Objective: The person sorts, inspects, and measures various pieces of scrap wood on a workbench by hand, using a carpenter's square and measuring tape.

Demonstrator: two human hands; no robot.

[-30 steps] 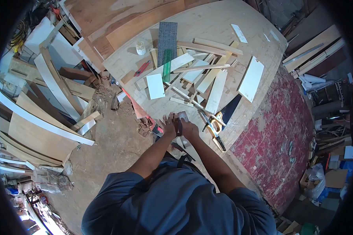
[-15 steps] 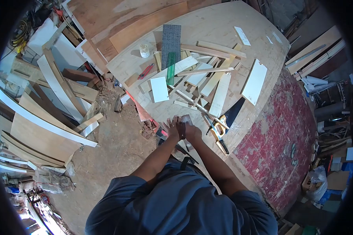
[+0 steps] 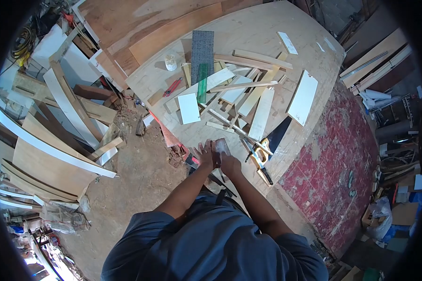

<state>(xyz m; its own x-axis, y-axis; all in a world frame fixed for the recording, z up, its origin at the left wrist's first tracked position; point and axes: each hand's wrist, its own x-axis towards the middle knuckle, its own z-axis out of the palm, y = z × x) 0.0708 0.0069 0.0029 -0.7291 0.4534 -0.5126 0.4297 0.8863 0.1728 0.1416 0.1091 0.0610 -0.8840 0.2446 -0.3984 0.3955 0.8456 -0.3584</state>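
Observation:
A small dark-brown flat piece point(image 3: 220, 146), roughly rectangular, lies between my hands at the near edge of the wooden table point(image 3: 309, 42). My left hand point(image 3: 204, 155) is beside its left edge with fingers spread and the thumb side against the piece. The closed fingers of my right hand point(image 3: 230, 165) rest over its lower right part, so that end is hidden. To the right lies a handsaw with a yellow handle point(image 3: 264, 147). Ahead of my hands are a white rectangular panel point(image 3: 189, 108) and a narrow wooden strip point(image 3: 220, 126).
Offcuts and slats point(image 3: 262, 114) are piled mid-table, with a green translucent strip point(image 3: 202, 84) and a grey textured sheet point(image 3: 203, 47). Red-handled pliers point(image 3: 173, 87) and a white container point(image 3: 170, 62) sit at the left. Boards point(image 3: 56, 154) lean on the left floor.
My right hand has slid slightly toward my body along the brown piece, baring more of its surface. My left hand stays nearly in place. The view has shifted slightly.

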